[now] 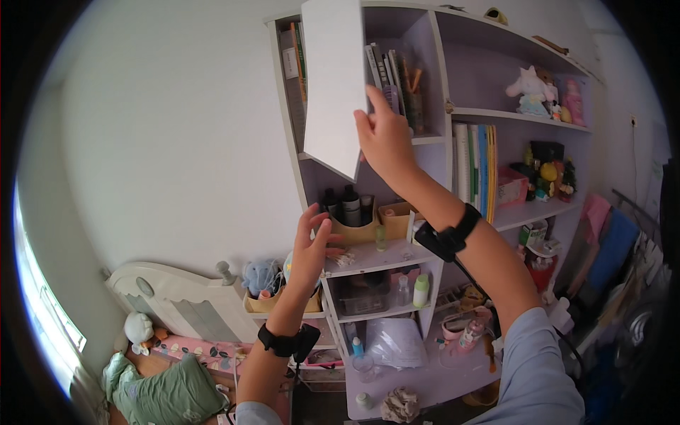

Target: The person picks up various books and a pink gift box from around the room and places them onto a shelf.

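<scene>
Biggest thing here is the pale lilac shelf unit (447, 74), running from 12 round to 5 o'clock. Next up, the cream headboard (177, 287) at 8 o'clock. Then the white panel (333, 85), up at 12 in front of the shelves, plain white on the side we see. Row of upright books (474, 170) between 2 and 3; their spine print is too small to make out. Right hand (386, 134) is near 12:30, thumb and fingers closed on the panel's right edge. Left hand (312, 244), around 7:30, is spread with loosely curled fingers by the tan bin (354, 234); can't tell if they touch. Smallest: dark bottles (350, 205) in that bin, pale labels, lettering unreadable tbh, and a green-and-white bottle (421, 290) between 4 and 5.
</scene>
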Demonstrator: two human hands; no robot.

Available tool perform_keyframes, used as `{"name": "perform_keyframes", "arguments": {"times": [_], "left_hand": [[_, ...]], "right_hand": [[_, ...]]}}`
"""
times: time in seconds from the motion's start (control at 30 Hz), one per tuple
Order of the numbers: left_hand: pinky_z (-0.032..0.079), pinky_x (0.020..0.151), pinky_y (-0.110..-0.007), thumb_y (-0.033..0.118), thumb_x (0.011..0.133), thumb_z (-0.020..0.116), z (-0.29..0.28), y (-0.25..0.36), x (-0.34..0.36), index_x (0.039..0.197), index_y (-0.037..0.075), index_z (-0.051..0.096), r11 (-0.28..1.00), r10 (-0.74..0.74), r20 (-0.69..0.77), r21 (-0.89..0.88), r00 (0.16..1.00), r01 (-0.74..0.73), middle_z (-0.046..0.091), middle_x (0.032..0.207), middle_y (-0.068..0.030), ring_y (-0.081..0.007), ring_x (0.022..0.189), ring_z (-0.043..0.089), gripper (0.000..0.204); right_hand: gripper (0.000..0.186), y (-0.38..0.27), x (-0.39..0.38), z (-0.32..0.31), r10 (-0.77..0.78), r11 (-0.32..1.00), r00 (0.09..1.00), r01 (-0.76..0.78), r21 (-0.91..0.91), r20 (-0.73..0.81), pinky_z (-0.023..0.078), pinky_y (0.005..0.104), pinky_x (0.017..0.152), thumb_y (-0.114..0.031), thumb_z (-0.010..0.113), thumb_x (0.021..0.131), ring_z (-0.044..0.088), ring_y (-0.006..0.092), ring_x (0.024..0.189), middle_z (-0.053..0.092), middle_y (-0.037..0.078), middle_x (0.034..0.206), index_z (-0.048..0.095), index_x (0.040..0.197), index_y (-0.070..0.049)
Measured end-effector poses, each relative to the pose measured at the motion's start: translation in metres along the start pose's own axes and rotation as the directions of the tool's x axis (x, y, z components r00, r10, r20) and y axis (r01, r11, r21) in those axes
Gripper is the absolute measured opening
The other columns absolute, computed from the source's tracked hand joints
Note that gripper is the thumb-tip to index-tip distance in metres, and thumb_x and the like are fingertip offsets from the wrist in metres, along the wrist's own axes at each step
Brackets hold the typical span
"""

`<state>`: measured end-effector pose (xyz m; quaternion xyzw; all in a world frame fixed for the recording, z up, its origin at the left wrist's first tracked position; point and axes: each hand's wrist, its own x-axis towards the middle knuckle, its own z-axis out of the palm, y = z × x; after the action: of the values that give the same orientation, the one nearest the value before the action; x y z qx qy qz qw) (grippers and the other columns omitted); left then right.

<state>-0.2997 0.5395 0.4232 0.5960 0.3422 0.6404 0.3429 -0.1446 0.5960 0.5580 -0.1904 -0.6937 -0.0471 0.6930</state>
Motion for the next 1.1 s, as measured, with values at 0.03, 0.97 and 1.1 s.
{"name": "perform_keyframes", "arguments": {"times": [0.03,0.97,1.1], "left_hand": [[0.052,0.068,-0.031,0.026,0.093,0.046,0.003,0.0,0.0,0.136,0.006,0.025,1.0,-0.03,0.007,0.011,1.0,0.029,0.036,0.13,-0.0187,-0.0227,0.091,0.059,0.052],[0.033,0.1,-0.04,0.006,0.08,0.052,-0.004,0.012,0.119,0.133,-0.006,0.024,0.661,0.551,0.024,0.599,0.834,-0.453,0.032,0.136,-0.0259,-0.037,0.124,0.036,0.061],[0.035,0.097,-0.036,0.012,0.077,0.057,0.011,-0.004,0.15,0.135,-0.009,0.014,0.419,0.654,-0.004,0.835,0.756,-0.358,0.034,0.131,-0.028,-0.0329,0.12,0.039,0.075]], "right_hand": [[0.033,0.003,0.006,0.007,-0.03,0.999,1.0,0.031,-0.036,0.007,0.044,0.0409,0.048,-0.006,0.05,0.084,0.059,0.0332,0.054,0.056,0.02,0.06,0.046,0.116,0.003],[0.027,0.0,0.031,-0.023,-0.161,0.977,0.987,0.157,-0.145,-0.019,0.045,0.0403,0.049,-0.007,0.052,0.082,0.059,0.0336,0.054,0.055,0.019,0.056,0.048,0.105,0.006],[0.027,0.006,0.024,-0.033,-0.131,0.985,0.991,0.131,-0.115,0.004,0.042,0.0378,0.045,-0.007,0.052,0.083,0.057,0.0324,0.049,0.053,0.018,0.052,0.048,0.106,0.006]]}}
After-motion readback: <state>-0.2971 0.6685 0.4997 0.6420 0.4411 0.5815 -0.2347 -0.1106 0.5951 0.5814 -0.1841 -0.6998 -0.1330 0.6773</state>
